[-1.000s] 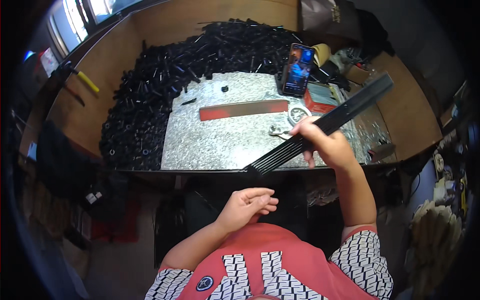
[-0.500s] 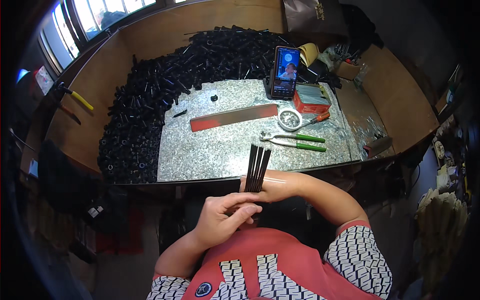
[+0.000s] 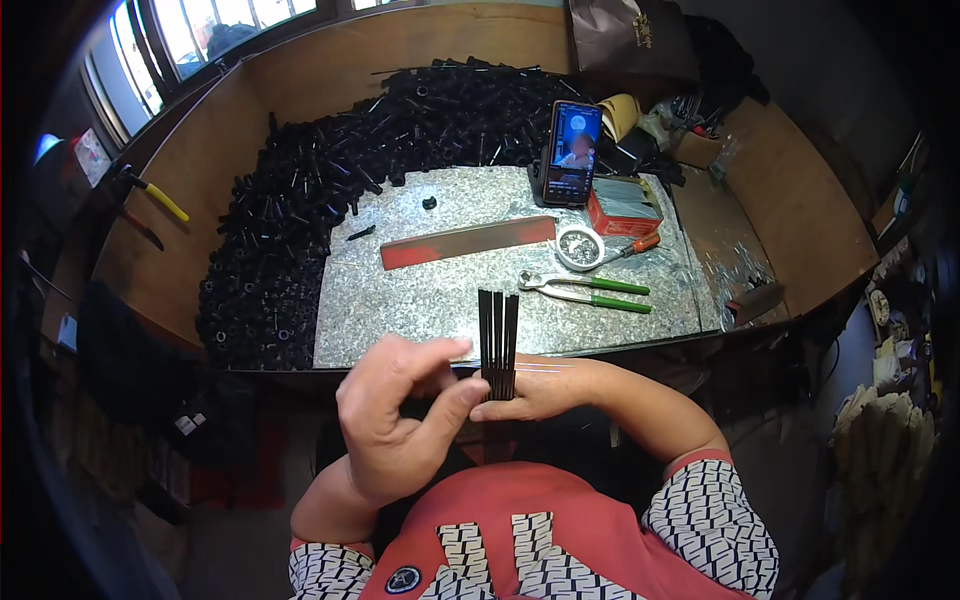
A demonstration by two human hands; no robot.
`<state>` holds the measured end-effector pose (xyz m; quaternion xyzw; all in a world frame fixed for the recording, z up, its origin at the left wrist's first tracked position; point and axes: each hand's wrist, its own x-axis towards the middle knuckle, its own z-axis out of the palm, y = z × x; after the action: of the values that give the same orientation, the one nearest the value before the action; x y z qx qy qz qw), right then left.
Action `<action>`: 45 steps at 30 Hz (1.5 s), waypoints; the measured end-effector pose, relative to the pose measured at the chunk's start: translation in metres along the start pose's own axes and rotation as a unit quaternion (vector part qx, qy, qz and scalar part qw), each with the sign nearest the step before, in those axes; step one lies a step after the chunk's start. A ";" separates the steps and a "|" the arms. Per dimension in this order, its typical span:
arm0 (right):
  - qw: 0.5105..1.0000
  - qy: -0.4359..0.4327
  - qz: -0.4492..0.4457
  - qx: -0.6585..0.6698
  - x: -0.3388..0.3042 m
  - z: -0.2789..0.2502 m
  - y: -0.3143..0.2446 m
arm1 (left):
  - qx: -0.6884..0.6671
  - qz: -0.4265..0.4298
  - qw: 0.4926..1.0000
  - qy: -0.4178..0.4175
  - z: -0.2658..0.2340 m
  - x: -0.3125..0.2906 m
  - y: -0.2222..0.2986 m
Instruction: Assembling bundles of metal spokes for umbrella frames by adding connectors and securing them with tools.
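So the right hand (image 3: 540,388) grips some black strips (image 3: 498,345), left hand (image 3: 400,418) loosely spread at their eight o'clock, green-handled pliers (image 3: 605,284) at two.

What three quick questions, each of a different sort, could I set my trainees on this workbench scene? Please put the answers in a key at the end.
1. Multiple choice: what colour are the handles of the pincers lying on the bench?
A) yellow
B) green
C) black

2. True or false: the right hand holds a bunch of black strips, while the left hand is open beside them.

3. Fill in the gap: as seen in the picture, the propped-up phone stands to the ____ of the red box.

Key: 1. B; 2. True; 3. left.
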<state>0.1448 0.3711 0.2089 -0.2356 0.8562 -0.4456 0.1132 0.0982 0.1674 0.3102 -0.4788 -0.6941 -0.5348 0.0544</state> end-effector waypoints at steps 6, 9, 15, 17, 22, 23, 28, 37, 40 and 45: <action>0.997 -0.051 0.024 0.048 0.008 -0.005 -0.027 | -0.153 -0.020 0.985 0.075 0.022 0.031 -0.011; 0.998 -0.042 0.019 0.052 0.006 0.003 -0.022 | -0.336 -0.130 0.928 -0.096 0.014 0.033 -0.011; 0.986 -0.063 0.016 0.154 0.002 0.005 -0.025 | -0.245 -0.021 0.967 -0.065 0.011 0.028 -0.012; 0.991 -0.049 -0.071 0.100 0.000 0.002 -0.016 | -0.226 0.010 0.971 -0.081 0.010 0.027 -0.011; 0.946 0.144 0.013 0.292 -0.010 0.019 0.005 | -0.228 0.064 0.966 -0.104 0.011 0.026 -0.004; 0.926 0.159 0.015 0.341 -0.005 0.021 -0.004 | -0.235 0.069 0.964 -0.106 0.013 0.026 0.000; 0.927 0.230 -0.016 0.297 0.019 0.028 0.007 | -0.238 0.049 0.969 -0.045 0.017 0.007 -0.012; 0.912 0.305 0.118 0.247 0.019 0.029 0.010 | -0.253 -0.171 0.938 0.163 0.030 -0.020 -0.085; 0.915 0.302 0.119 0.239 0.019 0.031 0.009 | -0.386 -0.297 0.864 0.129 0.039 -0.029 -0.102; 0.914 0.314 0.129 0.222 0.018 0.032 0.010 | -0.352 -0.283 0.886 0.108 0.049 -0.023 -0.102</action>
<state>0.1393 0.3444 0.1829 0.0598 0.7493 -0.6571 -0.0556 0.0581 0.1950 0.2054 -0.1890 -0.5562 -0.7851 -0.1963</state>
